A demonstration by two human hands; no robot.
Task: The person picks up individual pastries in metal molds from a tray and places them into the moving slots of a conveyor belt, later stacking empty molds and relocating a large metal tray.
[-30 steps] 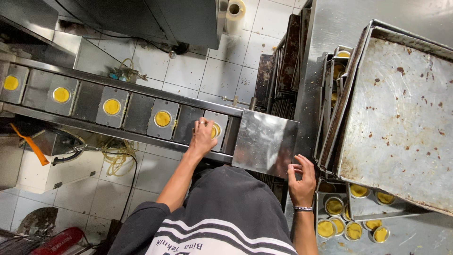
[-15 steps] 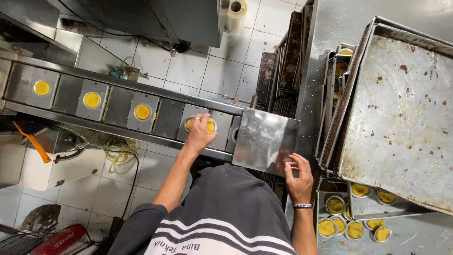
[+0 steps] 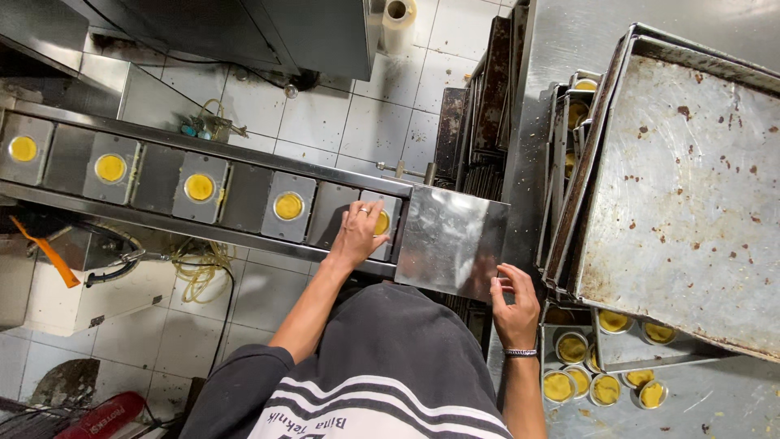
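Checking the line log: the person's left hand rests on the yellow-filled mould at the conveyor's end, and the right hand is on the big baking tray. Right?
Not quite. The head view shows the right hand at the edge of the shiny steel plate, not on the big baking tray. The left hand does rest on the yellow-filled mould at the conveyor end.
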